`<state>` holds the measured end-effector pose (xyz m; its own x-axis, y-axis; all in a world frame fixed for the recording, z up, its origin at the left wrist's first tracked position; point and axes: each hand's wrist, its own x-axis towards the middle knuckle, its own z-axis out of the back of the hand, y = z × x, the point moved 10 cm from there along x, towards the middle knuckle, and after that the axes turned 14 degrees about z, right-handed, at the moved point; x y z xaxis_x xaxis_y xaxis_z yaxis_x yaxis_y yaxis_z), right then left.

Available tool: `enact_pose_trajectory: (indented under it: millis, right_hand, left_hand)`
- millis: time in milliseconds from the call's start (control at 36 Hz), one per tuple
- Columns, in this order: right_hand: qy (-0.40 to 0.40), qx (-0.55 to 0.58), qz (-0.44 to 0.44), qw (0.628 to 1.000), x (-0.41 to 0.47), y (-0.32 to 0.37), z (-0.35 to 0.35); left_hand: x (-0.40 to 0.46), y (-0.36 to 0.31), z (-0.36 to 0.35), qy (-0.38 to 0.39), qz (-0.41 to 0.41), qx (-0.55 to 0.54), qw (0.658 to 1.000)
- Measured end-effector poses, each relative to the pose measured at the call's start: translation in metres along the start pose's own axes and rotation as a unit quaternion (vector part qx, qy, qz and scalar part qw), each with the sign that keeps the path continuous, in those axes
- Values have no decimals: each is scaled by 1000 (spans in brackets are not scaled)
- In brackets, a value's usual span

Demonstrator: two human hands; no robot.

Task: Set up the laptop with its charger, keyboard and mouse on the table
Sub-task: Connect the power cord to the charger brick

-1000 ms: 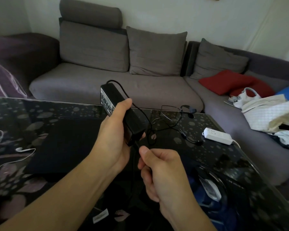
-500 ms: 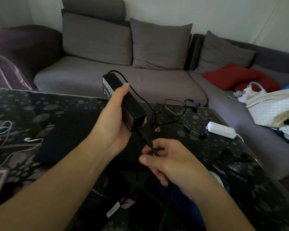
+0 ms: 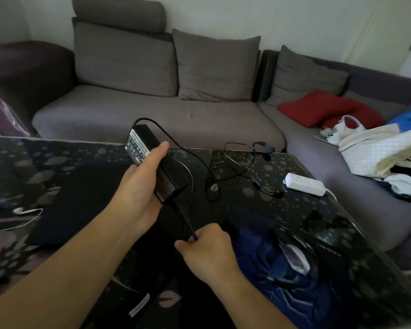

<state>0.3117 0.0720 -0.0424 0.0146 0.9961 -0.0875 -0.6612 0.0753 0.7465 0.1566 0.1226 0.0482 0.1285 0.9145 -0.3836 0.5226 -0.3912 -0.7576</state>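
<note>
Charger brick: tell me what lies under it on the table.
The charger brick, held up by the left hand, hangs above the closed black laptop and the dark glass table. The hand and brick hide the laptop's right edge.

black charger brick point(image 3: 156, 162) held tilted above closed, perhaps black, laptop point(image 3: 81, 198).

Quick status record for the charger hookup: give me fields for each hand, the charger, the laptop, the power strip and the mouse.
left hand: grips the charger brick, held up above the table
right hand: pinches the charger's cable just below the brick
charger brick: black, label facing the camera, a cable at each end
laptop: closed, flat on the table, left of the hands
power strip: white, on the table's far right, nothing visibly plugged in
mouse: on the table, to the right of the right hand
table: dark patterned glass
</note>
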Motion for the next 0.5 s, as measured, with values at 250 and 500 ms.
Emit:
enact_pose_trajectory:
  millis: [250, 500]
  right_hand:
    - [-2, 113, 26, 993, 9, 9, 18]
    - [39, 297, 170, 939, -3, 59, 55]
  left_hand:
    - [6, 0, -3, 17, -4, -53, 998]
    - [14, -8, -6, 40, -10, -78, 996]
